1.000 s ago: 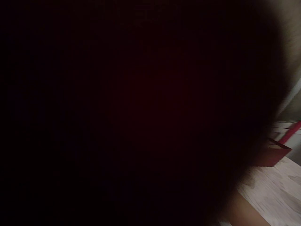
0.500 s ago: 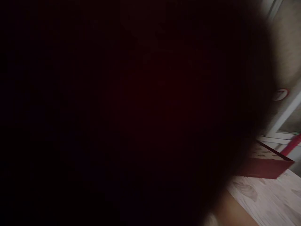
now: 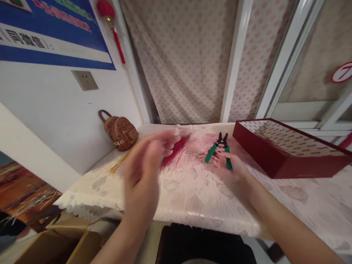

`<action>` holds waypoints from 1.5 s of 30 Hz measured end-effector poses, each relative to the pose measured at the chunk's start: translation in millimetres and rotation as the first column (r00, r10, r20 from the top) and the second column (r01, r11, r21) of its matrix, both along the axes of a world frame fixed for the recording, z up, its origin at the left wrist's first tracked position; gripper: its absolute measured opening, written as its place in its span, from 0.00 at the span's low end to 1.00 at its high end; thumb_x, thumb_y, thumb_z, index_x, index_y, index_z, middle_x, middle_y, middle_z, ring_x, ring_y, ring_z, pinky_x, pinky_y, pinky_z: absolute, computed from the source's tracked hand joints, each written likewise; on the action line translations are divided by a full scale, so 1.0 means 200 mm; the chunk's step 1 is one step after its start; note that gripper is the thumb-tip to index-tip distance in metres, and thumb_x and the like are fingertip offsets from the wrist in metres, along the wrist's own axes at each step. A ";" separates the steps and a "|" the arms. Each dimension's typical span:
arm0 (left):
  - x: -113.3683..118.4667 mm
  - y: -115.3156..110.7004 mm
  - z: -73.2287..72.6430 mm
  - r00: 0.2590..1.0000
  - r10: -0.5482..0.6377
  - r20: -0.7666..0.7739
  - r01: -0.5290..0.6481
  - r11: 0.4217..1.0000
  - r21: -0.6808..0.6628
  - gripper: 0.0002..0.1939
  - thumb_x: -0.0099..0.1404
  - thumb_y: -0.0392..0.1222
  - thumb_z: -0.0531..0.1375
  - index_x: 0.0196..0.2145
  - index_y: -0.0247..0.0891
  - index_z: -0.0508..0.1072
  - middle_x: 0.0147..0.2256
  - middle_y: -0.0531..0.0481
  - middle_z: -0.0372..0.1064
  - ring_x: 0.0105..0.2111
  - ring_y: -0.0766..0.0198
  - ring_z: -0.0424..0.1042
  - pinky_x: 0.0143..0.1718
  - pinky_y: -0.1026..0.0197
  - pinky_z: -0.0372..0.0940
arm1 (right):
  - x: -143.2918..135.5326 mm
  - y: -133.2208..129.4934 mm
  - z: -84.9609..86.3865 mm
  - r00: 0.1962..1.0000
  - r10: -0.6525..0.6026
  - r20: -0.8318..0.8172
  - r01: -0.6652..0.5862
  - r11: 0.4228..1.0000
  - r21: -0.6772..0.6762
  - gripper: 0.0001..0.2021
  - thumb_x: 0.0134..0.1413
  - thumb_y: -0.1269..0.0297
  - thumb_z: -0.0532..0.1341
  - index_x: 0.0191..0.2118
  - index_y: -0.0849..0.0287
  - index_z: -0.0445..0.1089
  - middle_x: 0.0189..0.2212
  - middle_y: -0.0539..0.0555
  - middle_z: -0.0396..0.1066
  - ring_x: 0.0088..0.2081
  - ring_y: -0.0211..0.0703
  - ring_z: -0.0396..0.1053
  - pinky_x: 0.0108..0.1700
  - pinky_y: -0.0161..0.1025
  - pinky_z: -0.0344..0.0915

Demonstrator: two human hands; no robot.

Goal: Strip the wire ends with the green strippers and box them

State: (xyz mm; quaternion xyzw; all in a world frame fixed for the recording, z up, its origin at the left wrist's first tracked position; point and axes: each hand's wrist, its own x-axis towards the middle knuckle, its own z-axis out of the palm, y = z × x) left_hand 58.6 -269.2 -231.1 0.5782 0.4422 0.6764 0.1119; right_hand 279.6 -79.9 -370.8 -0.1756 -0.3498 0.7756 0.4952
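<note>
My left hand [image 3: 143, 172] is raised over the table's left half, blurred, with thumb and fingers apart and nothing visible in it. Behind its fingers lies a bundle of red wires [image 3: 176, 151], partly hidden, and some gold wires [image 3: 117, 165] show to its left. My right hand [image 3: 229, 170] is at a pair of green-handled wire strippers [image 3: 220, 142]; its fingers reach between and across the handles. The tool's black jaws point away from me and stand apart. Thin dark wire strands [image 3: 200, 157] lie just left of the right hand.
A dark red open box [image 3: 283, 167] stands on the right of the patterned tablecloth [image 3: 189, 194]. A small brown backpack-shaped bag [image 3: 121, 132] leans by the left wall. Below the table's edge are a cardboard box [image 3: 66, 242] and a black seat [image 3: 203, 245].
Half a second ago something dark covered most of the view. Now the table, both hands and the wire strippers are visible.
</note>
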 end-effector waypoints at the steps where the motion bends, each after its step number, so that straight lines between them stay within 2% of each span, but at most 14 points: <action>1: 0.02 0.11 -0.04 0.999 -0.009 -0.032 0.006 0.998 -0.070 0.12 0.74 0.43 0.56 0.44 0.44 0.79 0.47 0.47 0.77 0.49 0.55 0.75 0.51 0.52 0.72 | 0.00 0.00 0.00 1.000 0.020 0.001 -0.020 1.000 -0.012 0.09 0.52 0.73 0.66 0.40 0.56 0.75 0.42 0.58 0.80 0.46 0.52 0.77 0.49 0.49 0.78; 3: 0.06 0.34 -0.18 0.993 -0.047 -0.105 0.021 0.972 -0.236 0.09 0.69 0.36 0.59 0.41 0.40 0.79 0.45 0.47 0.79 0.47 0.55 0.76 0.52 0.52 0.70 | 0.00 0.01 0.01 0.999 0.038 -0.001 -0.038 0.999 -0.017 0.11 0.51 0.72 0.65 0.42 0.57 0.75 0.44 0.58 0.80 0.48 0.52 0.77 0.51 0.49 0.77; 6: 0.10 0.65 -0.41 0.990 -0.074 -0.123 0.021 0.923 -0.384 0.11 0.66 0.31 0.57 0.41 0.37 0.78 0.45 0.43 0.79 0.48 0.54 0.76 0.54 0.52 0.67 | 0.00 0.01 0.03 0.999 0.039 -0.005 -0.039 0.999 -0.002 0.13 0.49 0.72 0.64 0.43 0.57 0.74 0.45 0.57 0.80 0.52 0.52 0.76 0.56 0.48 0.74; 8: 0.14 0.77 -0.52 0.980 -0.145 -0.133 0.067 0.881 -0.469 0.09 0.66 0.32 0.58 0.39 0.36 0.78 0.44 0.42 0.79 0.47 0.53 0.76 0.53 0.52 0.67 | 0.00 0.01 0.03 0.999 0.041 0.003 -0.041 0.999 0.006 0.13 0.49 0.71 0.65 0.43 0.57 0.74 0.44 0.57 0.80 0.52 0.54 0.76 0.57 0.49 0.73; 11: 0.19 0.86 -0.60 0.955 -0.280 -0.101 0.185 0.825 -0.533 0.10 0.67 0.35 0.56 0.33 0.36 0.77 0.34 0.46 0.79 0.34 0.58 0.77 0.40 0.59 0.69 | 0.01 0.01 0.04 0.999 0.045 0.011 -0.045 0.999 0.020 0.14 0.48 0.71 0.65 0.43 0.57 0.74 0.44 0.59 0.80 0.53 0.55 0.75 0.59 0.51 0.71; 13: 0.23 0.89 -0.62 0.936 -0.343 -0.078 0.245 0.796 -0.554 0.13 0.69 0.37 0.54 0.30 0.36 0.75 0.26 0.49 0.75 0.26 0.62 0.72 0.32 0.62 0.66 | 0.01 0.02 0.05 0.999 0.044 0.009 -0.045 0.999 0.029 0.14 0.48 0.70 0.64 0.44 0.58 0.74 0.45 0.60 0.80 0.55 0.55 0.74 0.60 0.51 0.71; 15: 0.25 0.90 -0.63 0.932 -0.357 -0.071 0.266 0.802 -0.535 0.14 0.69 0.38 0.54 0.27 0.36 0.73 0.23 0.52 0.70 0.23 0.65 0.68 0.29 0.64 0.62 | 0.02 0.02 0.05 0.999 0.043 0.007 -0.044 0.999 0.030 0.14 0.48 0.71 0.63 0.43 0.58 0.73 0.45 0.60 0.80 0.55 0.56 0.74 0.60 0.52 0.71; 19: 0.24 0.92 -0.68 0.947 -0.314 -0.065 0.257 0.863 -0.435 0.12 0.67 0.39 0.57 0.26 0.35 0.71 0.25 0.53 0.67 0.27 0.65 0.65 0.32 0.65 0.59 | 0.03 0.02 0.05 1.000 0.021 -0.008 -0.021 1.000 0.021 0.14 0.48 0.72 0.62 0.43 0.57 0.73 0.45 0.59 0.80 0.55 0.56 0.74 0.60 0.54 0.71; 24: 0.20 0.92 -0.71 0.967 -0.253 -0.022 0.231 0.910 -0.344 0.13 0.69 0.43 0.56 0.27 0.36 0.70 0.27 0.52 0.67 0.30 0.64 0.65 0.35 0.64 0.60 | 0.06 0.04 0.05 0.995 -0.076 -0.062 0.076 0.997 -0.006 0.14 0.47 0.74 0.63 0.42 0.54 0.72 0.44 0.55 0.80 0.56 0.51 0.74 0.62 0.50 0.70; 30: 0.22 0.92 -0.74 0.967 -0.254 0.030 0.251 0.920 -0.300 0.15 0.68 0.48 0.59 0.27 0.36 0.71 0.26 0.52 0.66 0.28 0.65 0.64 0.32 0.64 0.59 | 0.07 0.01 0.09 0.992 -0.106 -0.072 0.105 0.994 -0.021 0.17 0.47 0.75 0.64 0.43 0.50 0.71 0.44 0.53 0.80 0.57 0.52 0.72 0.61 0.57 0.70; 37: 0.23 0.90 -0.75 0.972 -0.232 0.039 0.234 0.936 -0.264 0.13 0.68 0.46 0.60 0.30 0.35 0.74 0.28 0.51 0.70 0.29 0.65 0.66 0.33 0.65 0.60 | 0.06 -0.04 0.12 0.994 -0.071 -0.085 0.070 0.997 -0.013 0.17 0.48 0.74 0.64 0.44 0.50 0.71 0.47 0.55 0.80 0.59 0.55 0.71 0.60 0.60 0.72; 41: 0.24 0.89 -0.77 0.966 -0.256 0.025 0.253 0.929 -0.269 0.12 0.68 0.46 0.60 0.30 0.35 0.73 0.27 0.52 0.69 0.29 0.66 0.65 0.33 0.65 0.59 | 0.06 -0.02 0.11 0.992 -0.086 -0.093 0.082 0.995 -0.048 0.16 0.46 0.76 0.64 0.41 0.51 0.71 0.43 0.54 0.80 0.57 0.52 0.72 0.59 0.54 0.73; 45: 0.24 0.88 -0.77 0.967 -0.254 0.020 0.250 0.931 -0.268 0.12 0.67 0.44 0.60 0.28 0.36 0.70 0.26 0.54 0.65 0.27 0.67 0.63 0.31 0.65 0.57 | 0.06 0.01 0.09 0.981 -0.148 -0.127 0.140 0.988 -0.071 0.15 0.47 0.77 0.63 0.39 0.51 0.71 0.44 0.52 0.79 0.57 0.49 0.73 0.58 0.49 0.74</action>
